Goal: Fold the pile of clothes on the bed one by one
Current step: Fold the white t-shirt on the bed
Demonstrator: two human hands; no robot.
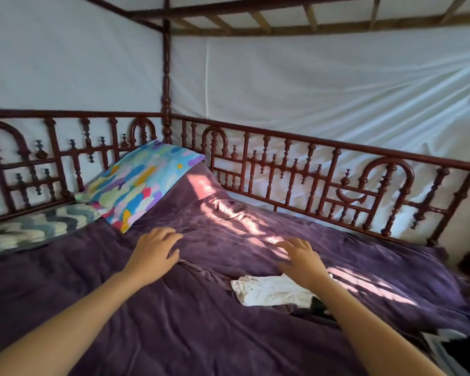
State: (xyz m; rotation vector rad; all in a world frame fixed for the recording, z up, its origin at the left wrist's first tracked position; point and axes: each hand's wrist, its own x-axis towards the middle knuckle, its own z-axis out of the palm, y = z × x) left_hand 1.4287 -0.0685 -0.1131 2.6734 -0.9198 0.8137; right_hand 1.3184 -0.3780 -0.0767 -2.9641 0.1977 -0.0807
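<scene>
A large purple garment or cloth [228,234] lies spread over the purple bed cover [147,335]; where one ends and the other begins is hard to tell. My left hand [154,253] lies palm down on it with relaxed fingers. My right hand [301,257] hovers or rests flat on the same fabric, fingers spread and straight. Just below my right wrist sits a small folded white garment [269,290] with something dark [319,306] tucked beside it under my forearm.
A multicoloured pillow [141,183] leans at the head of the bed, beside a grey zigzag cushion [27,229]. A carved dark red wooden rail [296,169] runs along the back and left sides. White cloth [310,90] hangs behind it. Patterned fabric [451,346] shows at the lower right.
</scene>
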